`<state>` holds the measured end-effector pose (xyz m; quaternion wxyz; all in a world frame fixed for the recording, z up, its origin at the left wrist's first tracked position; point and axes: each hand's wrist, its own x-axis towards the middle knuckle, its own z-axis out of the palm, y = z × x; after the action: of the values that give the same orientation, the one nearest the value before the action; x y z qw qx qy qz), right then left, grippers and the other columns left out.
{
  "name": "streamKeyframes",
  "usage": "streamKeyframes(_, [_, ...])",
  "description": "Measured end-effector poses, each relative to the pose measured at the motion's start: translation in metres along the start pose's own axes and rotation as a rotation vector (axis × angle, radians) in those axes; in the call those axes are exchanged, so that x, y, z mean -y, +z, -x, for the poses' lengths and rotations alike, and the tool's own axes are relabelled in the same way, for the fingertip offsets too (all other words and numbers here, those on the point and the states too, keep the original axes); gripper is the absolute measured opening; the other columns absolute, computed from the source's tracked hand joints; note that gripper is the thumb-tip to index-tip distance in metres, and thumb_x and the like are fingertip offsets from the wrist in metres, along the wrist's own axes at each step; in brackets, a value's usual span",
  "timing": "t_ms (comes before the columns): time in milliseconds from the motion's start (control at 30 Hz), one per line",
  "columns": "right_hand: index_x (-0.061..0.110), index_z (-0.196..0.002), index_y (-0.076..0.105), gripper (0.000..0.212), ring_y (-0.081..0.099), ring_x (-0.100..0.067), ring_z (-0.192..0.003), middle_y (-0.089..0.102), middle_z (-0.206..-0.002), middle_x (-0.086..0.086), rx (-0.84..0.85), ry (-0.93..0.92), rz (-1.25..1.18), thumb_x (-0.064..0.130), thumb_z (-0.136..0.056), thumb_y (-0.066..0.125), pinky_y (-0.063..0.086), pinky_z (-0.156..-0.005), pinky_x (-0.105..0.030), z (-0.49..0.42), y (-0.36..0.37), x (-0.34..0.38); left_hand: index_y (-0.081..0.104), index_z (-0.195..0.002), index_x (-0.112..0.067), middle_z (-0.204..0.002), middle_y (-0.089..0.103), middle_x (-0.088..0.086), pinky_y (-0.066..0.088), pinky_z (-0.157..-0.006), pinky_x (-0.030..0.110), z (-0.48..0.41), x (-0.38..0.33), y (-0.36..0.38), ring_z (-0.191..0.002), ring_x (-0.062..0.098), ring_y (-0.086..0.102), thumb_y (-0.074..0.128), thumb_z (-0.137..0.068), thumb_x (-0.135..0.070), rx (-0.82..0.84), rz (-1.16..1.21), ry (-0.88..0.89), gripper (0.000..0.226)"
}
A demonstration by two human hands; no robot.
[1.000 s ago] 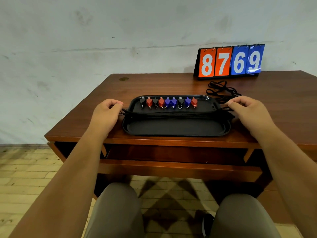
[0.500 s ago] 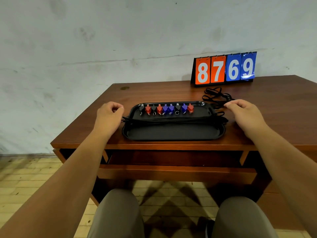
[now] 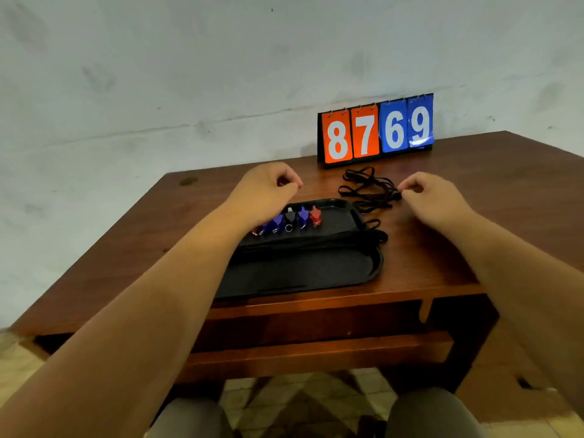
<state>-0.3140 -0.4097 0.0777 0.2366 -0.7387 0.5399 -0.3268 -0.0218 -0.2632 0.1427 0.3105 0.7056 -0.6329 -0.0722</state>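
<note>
A black tray (image 3: 316, 273) lies on the wooden table (image 3: 474, 216). Along its far side stands a row of small whistles (image 3: 297, 218) in red, blue and black, and my left forearm hides part of the row. Black cords (image 3: 316, 242) stretch across the tray. A loose heap of black cords (image 3: 363, 188) lies behind the tray's right end. My right hand (image 3: 439, 200) pinches the right side of that heap with thumb and forefinger. My left hand (image 3: 268, 188) hovers over the tray's far left end with its fingers curled, and nothing shows in it.
A flip scoreboard (image 3: 376, 131) reading 8769 stands at the table's back edge against the white wall. The table's front edge and an open shelf lie below the tray. My knees show at the bottom.
Both hands left the tray's ends and moved away from me. The left one rose over the whistles; the right one reached the cord heap. The camera tilted and came closer.
</note>
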Motion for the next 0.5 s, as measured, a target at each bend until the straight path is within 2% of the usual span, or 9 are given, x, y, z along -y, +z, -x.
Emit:
streamKeyframes(67, [0.032,-0.108,0.072,0.016,0.064,-0.012,-0.087,0.069,-0.113,0.003,0.022,0.016,0.040,0.021,-0.104,0.062,0.048,-0.075,-0.030,-0.007,0.005,-0.013,0.072,-0.110,-0.035,-0.107,0.064,-0.023,0.047,-0.071,0.015,-0.021,-0.015,0.020,-0.083,-0.004,0.063,0.059,-0.108,-0.026,0.086,-0.017,0.064,0.016])
streamKeyframes(133, [0.035,-0.107,0.072,0.017,0.066,-0.012,-0.088,0.069,-0.107,0.009,0.024,0.051,0.024,0.022,-0.103,0.062,0.049,-0.073,-0.029,-0.013,0.008,-0.021,0.072,-0.111,-0.033,-0.107,0.063,-0.024,0.043,-0.078,0.015,-0.043,-0.030,0.041,-0.095,-0.004,0.062,0.060,-0.108,-0.027,0.167,-0.035,0.131,0.014])
streamKeyframes(233, [0.032,-0.116,0.073,0.023,0.067,-0.017,-0.096,0.067,-0.100,0.012,0.004,0.042,0.015,0.018,-0.100,0.062,0.051,-0.081,-0.031,-0.021,0.010,-0.026,0.073,-0.115,-0.030,-0.114,0.067,-0.018,0.046,-0.086,0.019,-0.075,-0.052,0.069,-0.104,-0.001,0.062,0.065,-0.105,-0.034,0.265,-0.074,0.213,0.013])
streamKeyframes(367, [0.031,-0.131,0.074,0.033,0.062,-0.021,-0.103,0.063,-0.119,0.001,-0.007,0.051,0.176,0.025,-0.101,0.063,0.051,-0.089,-0.036,-0.031,0.017,-0.031,0.066,-0.135,-0.027,-0.124,0.066,-0.009,0.052,-0.090,0.025,-0.114,-0.075,0.109,-0.110,0.008,0.063,0.077,-0.096,-0.051,0.460,-0.214,0.236,0.047])
streamKeyframes(433, [0.031,-0.127,0.076,0.029,0.064,-0.024,-0.109,0.058,-0.114,0.003,-0.020,0.058,0.208,0.029,-0.100,0.065,0.051,-0.092,-0.037,-0.035,0.019,-0.033,0.064,-0.141,-0.027,-0.130,0.065,-0.006,0.053,-0.097,0.031,-0.129,-0.078,0.128,-0.116,0.013,0.063,0.082,-0.090,-0.054,0.505,-0.308,0.226,0.060])
streamKeyframes(500, [0.032,-0.121,0.076,0.023,0.063,-0.022,-0.107,0.057,-0.111,0.006,-0.024,0.062,0.215,0.032,-0.100,0.067,0.051,-0.091,-0.037,-0.038,0.020,-0.034,0.065,-0.139,-0.028,-0.129,0.066,-0.006,0.053,-0.099,0.032,-0.139,-0.077,0.141,-0.117,0.016,0.063,0.085,-0.089,-0.048,0.499,-0.338,0.211,0.058])
